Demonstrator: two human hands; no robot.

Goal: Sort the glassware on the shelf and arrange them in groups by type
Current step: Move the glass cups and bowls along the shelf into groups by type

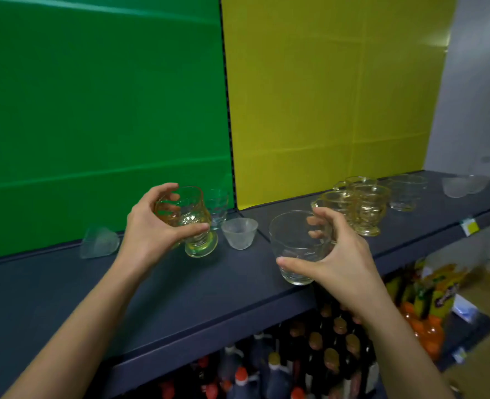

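left hand (149, 226) wrapped round the footed amber glass (189, 223), right hand (338, 254) clamped on the clear tumbler (298, 249), both above the shelf (180, 292); set each upright beside its own kind, no clinking.

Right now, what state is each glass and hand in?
Left hand: gripping the amber footed glass.
Amber footed glass: held, tilted.
Right hand: gripping the clear tumbler.
Clear tumbler: held, upright.
Small frosted cup: upright on shelf.
Frosted cup at left: on its side.

Shelf (65, 298) front left lies bare; footed glasses (359, 208) crowd right.
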